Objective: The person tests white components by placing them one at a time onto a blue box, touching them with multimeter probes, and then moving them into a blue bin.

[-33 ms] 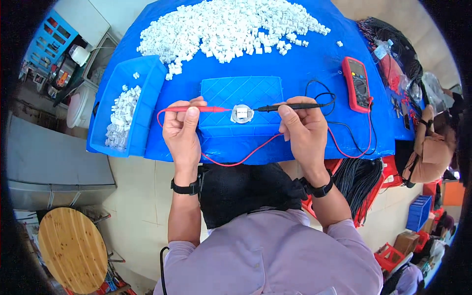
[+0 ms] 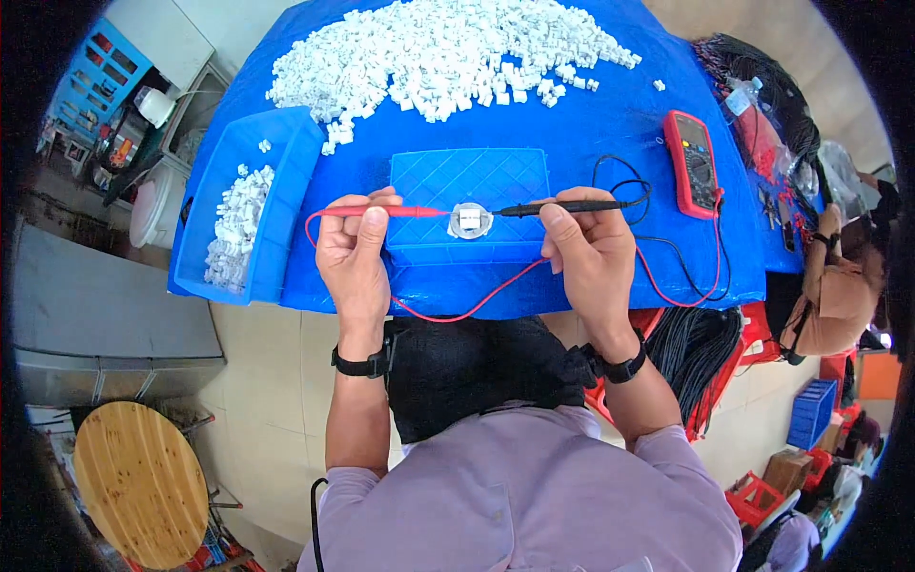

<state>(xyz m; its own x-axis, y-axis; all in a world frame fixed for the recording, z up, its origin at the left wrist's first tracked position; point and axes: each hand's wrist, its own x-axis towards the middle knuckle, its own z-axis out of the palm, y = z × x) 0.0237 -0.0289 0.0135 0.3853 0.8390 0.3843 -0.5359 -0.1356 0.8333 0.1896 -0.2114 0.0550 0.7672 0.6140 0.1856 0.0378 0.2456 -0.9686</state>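
Note:
My left hand (image 2: pixel 355 262) is closed round a red test probe (image 2: pixel 412 212), its tip pointing right. My right hand (image 2: pixel 596 262) grips a black test probe (image 2: pixel 522 210), pointing left. Between the two tips sits a small white block-shaped part (image 2: pixel 470 220) on a round, pale holder (image 2: pixel 457 232). Both tips are at or very near the part; contact is too small to tell. The holder rests on a blue plastic box (image 2: pixel 419 176) with a ribbed surface. Red and black leads run from the probes toward a red-cased multimeter (image 2: pixel 694 162) at the right.
A big heap of small white parts (image 2: pixel 429 57) covers the far side of the blue-covered table (image 2: pixel 357 172). At the left, a blue bin (image 2: pixel 297 167) holds more of them. Black cables (image 2: pixel 701 343) lie in a red crate below right. Another person's arm (image 2: pixel 824 253) shows farther right.

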